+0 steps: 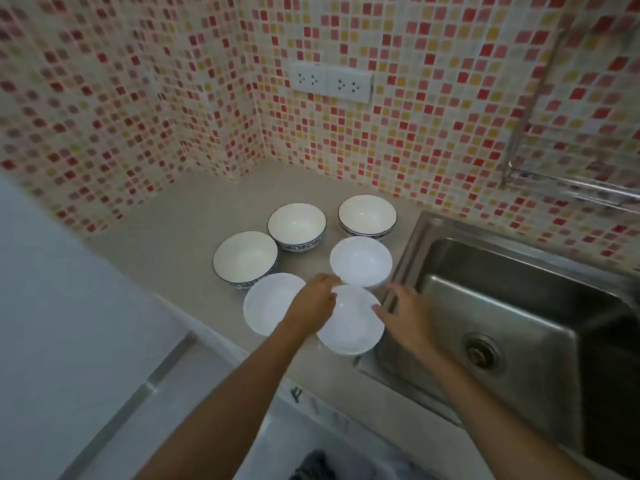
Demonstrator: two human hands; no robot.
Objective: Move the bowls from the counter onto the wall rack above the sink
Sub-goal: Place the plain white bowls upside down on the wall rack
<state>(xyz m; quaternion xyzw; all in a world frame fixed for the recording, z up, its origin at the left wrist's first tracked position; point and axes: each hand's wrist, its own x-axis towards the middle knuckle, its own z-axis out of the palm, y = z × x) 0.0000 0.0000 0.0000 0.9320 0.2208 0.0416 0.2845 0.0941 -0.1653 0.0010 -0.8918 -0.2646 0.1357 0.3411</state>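
6 bowls sit on the beige counter (180,230), grouped near its right edge beside the steel sink (519,306). 3 blue-patterned bowls lie toward the back: one nearest the tiled wall by the sink (367,214), one to its left (296,225), and one further left and forward (245,258). 3 plain white bowls lie nearer the front edge: one just beside the sink rim (361,260), one at the front left (268,303), and the front one (349,323), between both hands. The left hand (311,306) rests at this bowl's left rim, fingers curled loosely; the grip is not closed on it. The right hand (405,313) hovers at its right rim, fingers spread. A metal rack bar (568,185) shows on the wall above the sink.
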